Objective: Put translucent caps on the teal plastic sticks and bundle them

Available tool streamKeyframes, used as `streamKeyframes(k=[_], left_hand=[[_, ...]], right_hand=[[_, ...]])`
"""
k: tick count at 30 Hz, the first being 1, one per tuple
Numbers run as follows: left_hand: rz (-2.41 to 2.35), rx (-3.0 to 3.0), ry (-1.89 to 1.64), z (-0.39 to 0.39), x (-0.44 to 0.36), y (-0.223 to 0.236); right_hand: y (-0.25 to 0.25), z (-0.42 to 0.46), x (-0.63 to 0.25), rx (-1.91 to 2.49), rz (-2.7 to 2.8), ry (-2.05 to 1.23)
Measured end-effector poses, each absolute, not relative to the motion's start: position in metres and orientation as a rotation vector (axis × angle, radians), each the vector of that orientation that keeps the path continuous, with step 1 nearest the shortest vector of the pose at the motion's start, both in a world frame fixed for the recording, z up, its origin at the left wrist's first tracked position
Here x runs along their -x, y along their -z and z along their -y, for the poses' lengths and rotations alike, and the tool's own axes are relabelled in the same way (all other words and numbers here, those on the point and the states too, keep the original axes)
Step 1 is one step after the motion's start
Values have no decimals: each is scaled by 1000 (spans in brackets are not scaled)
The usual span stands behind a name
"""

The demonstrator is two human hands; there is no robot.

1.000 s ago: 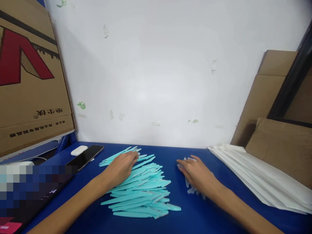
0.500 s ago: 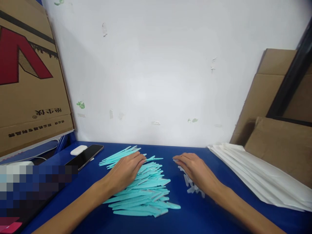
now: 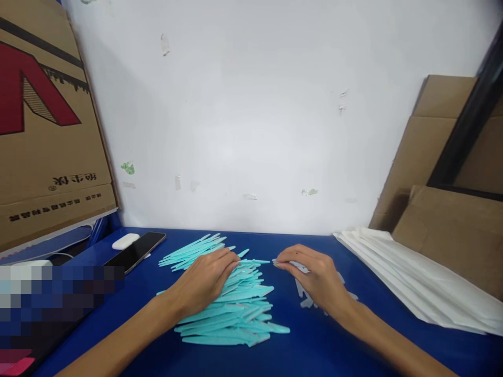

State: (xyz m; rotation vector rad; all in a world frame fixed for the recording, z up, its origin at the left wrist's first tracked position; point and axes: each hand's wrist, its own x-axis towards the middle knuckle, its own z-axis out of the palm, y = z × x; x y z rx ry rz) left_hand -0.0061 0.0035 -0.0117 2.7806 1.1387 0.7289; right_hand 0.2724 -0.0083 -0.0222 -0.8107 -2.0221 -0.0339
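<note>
My left hand [image 3: 210, 275] is closed over a pile of slim turquoise eyebrow razors [image 3: 231, 317]. Pinched in its fingers is one turquoise eyebrow razor [image 3: 260, 261], its tip pointing right. Across a small gap, my right hand [image 3: 314, 272] has thumb and forefinger pressed together on a small clear plastic cap [image 3: 275, 262], close to that tip. Beneath and behind this hand lie several loose clear caps [image 3: 307, 302], partly hidden by it. Farther back on the left, a neater bundle of turquoise razors [image 3: 188, 252] lies on the blue table [image 3: 291, 348].
A phone [image 3: 135, 251] and a white earphone case [image 3: 126, 241] lie at the back left, beside a large printed carton [image 3: 55, 157]. White sheets or bags [image 3: 416, 283] are stacked on the right, before folded cardboard [image 3: 451, 235]. A white wall [image 3: 243, 115] closes off the back.
My right hand has moved slightly left with the cap, closer to the razor's tip. The razor in my left hand has shifted a little to the right.
</note>
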Motion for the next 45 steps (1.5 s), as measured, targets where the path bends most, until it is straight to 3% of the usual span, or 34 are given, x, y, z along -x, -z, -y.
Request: streamKeyframes(k=[11, 25, 34, 38, 45], left_hand=[[-1115, -2734, -687, 1, 5, 11], [-932, -2736, -715, 16, -8, 19], [-1235, -2833, -1001, -19, 17, 13], [-1672, -2721, -837, -45, 45, 14], [-1739, -2716, -649, -61, 61, 25]], right_hand=[[22, 13, -269, 857, 1900, -218], [30, 25, -259, 652, 1988, -151], [23, 24, -264, 764, 2155, 457], [18, 18, -272, 906, 2142, 510], [32, -7, -293, 1268, 2221, 588]])
